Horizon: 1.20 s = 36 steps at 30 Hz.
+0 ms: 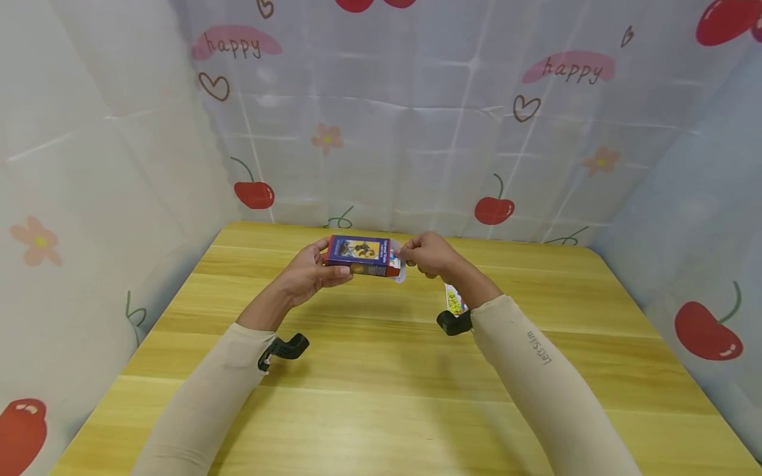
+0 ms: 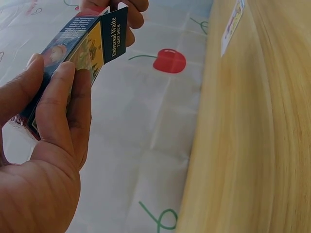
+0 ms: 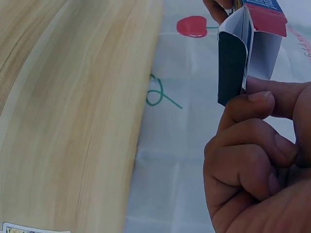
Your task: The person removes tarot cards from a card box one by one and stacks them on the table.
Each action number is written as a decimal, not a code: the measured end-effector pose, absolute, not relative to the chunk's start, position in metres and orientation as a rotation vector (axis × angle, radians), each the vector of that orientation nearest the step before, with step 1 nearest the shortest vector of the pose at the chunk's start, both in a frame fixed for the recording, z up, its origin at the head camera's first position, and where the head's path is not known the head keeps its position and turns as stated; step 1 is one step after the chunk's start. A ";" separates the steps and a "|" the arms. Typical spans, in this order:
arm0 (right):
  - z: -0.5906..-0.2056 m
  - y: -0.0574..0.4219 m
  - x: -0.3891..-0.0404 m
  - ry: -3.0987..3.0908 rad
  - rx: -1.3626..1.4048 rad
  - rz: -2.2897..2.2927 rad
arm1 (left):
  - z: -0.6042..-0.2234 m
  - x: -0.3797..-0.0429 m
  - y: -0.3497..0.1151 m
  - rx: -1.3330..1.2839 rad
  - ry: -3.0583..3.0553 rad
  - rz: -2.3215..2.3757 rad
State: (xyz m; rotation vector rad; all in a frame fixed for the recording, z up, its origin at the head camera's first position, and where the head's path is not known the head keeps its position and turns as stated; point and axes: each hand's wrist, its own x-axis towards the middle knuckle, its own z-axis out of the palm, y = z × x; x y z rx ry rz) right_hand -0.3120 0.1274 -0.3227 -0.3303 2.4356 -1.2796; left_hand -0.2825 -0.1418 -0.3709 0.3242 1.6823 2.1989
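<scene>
Held above the table, a dark blue tarot card box point(image 1: 360, 251) with a yellow picture panel lies across my left hand point(image 1: 309, 272), whose fingers and thumb grip it. In the left wrist view, that hand's thumb point(image 2: 24, 90) presses one side of the box. The box's right end is open, its flaps point(image 3: 232, 68) folded out. At this end my right hand point(image 1: 433, 254) pinches the edge of a card point(image 1: 394, 259) between thumb and forefinger, its other fingers curled in. Most of the card is hidden by the box and flaps.
A colourful card point(image 1: 455, 301) lies on the wooden table point(image 1: 381, 396), partly behind the right forearm. A black wrist mount point(image 1: 286, 347) sticks out from each sleeve. A patterned curtain point(image 1: 393, 158) hangs behind the table's back edge and at both sides.
</scene>
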 end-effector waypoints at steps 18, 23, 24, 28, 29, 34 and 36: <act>-0.325 0.125 -0.310 2.374 -0.252 -1.335 | -0.371 -0.281 -0.141 0.338 1.675 2.206; -0.324 0.126 -0.310 2.364 -0.253 -1.347 | -0.370 -0.281 -0.141 0.325 1.689 2.204; -0.325 0.126 -0.310 2.364 -0.262 -1.346 | -0.370 -0.281 -0.141 0.327 1.693 2.201; -0.325 0.128 -0.309 2.356 -0.307 -1.336 | -0.369 -0.280 -0.141 0.330 1.689 2.204; -0.325 0.129 -0.310 2.348 -0.316 -1.333 | -0.369 -0.280 -0.141 0.331 1.686 2.206; -0.325 0.132 -0.312 2.300 -0.327 -1.331 | -0.369 -0.279 -0.141 0.327 1.685 2.197; -0.325 0.133 -0.312 2.285 -0.317 -1.342 | -0.369 -0.279 -0.141 0.329 1.689 2.190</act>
